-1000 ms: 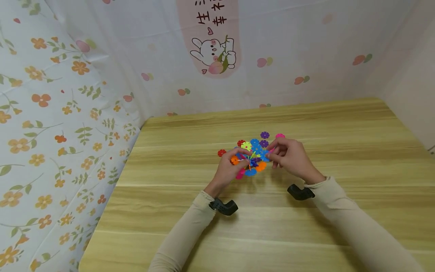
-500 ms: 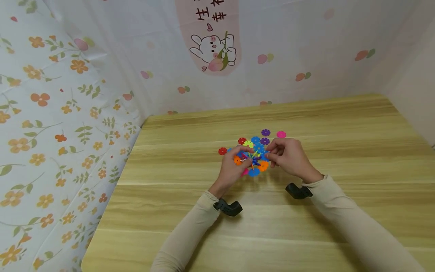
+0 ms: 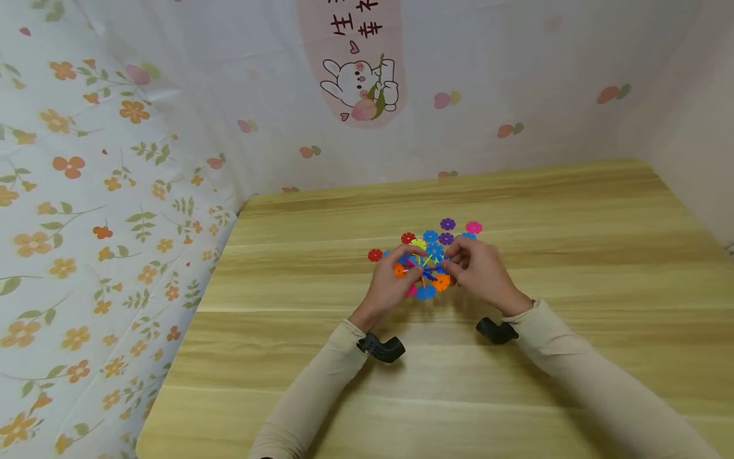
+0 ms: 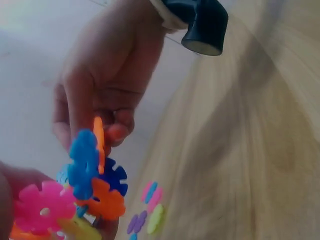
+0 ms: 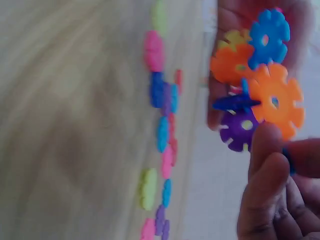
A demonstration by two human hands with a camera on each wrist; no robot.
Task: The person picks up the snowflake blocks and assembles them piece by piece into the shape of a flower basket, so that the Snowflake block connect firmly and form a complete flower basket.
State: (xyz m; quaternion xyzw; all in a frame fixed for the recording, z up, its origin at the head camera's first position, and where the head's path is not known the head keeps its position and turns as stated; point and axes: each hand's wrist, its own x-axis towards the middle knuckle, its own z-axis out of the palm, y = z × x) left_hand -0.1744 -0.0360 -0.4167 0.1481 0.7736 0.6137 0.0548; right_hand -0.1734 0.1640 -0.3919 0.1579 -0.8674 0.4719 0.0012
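My left hand [image 3: 387,284] holds a cluster of interlocked flower-shaped plastic discs above the table. In the right wrist view the cluster shows an orange disc [image 5: 280,95], a blue disc [image 5: 270,37] and a purple disc [image 5: 239,131]. A pink disc [image 4: 45,207] faces the left wrist view. My right hand [image 3: 482,271], close on the right of the cluster, pinches a small blue disc [image 5: 288,159] between thumb and finger. Fingers cover most of that disc, and whether it touches the cluster I cannot tell.
Several loose discs lie on the wooden table [image 3: 321,255] behind the hands, among them a red disc [image 3: 375,255], a purple disc [image 3: 448,224] and a pink disc [image 3: 473,227]. A patterned cloth [image 3: 275,95] hangs behind the table's back edge.
My right hand has moved left, closer to the cluster, uncovering a blue disc on the table behind it. The left hand keeps its hold and has shifted only slightly.
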